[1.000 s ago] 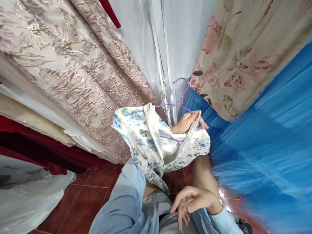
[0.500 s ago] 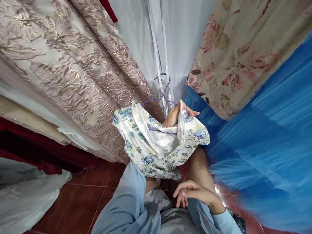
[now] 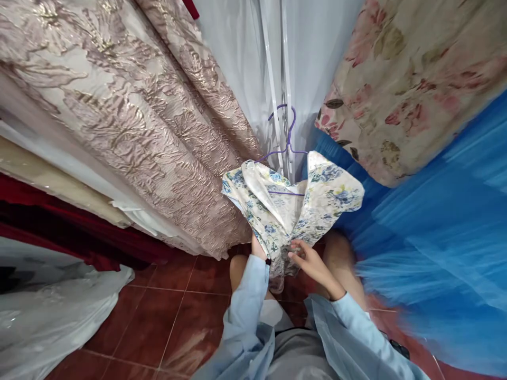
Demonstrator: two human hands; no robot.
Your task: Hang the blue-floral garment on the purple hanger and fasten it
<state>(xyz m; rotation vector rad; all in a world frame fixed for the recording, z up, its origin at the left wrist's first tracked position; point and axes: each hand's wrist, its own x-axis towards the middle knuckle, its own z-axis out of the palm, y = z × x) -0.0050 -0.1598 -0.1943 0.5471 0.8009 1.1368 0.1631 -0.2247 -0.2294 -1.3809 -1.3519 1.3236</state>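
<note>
A white dress with blue flowers hangs on a purple hanger, whose hook is at a pair of white vertical strips. The neckline droops open in front, and the hanger's lower bar shows inside it. My left hand is at the left side of the garment, its fingers hidden behind or under the cloth. My right hand is at the lower front, fingers slightly bent and apart, the tips at or just short of the fabric.
Pink brocade cloth hangs close on the left, with dark red cloth below. At right are a beige floral cloth and blue tulle. White cloth hangs behind. The floor is red tile.
My left hand has come out of the neckline and down to the garment's left side. My right hand has risen from my lap to its front. The garment hangs straighter on the hanger.
</note>
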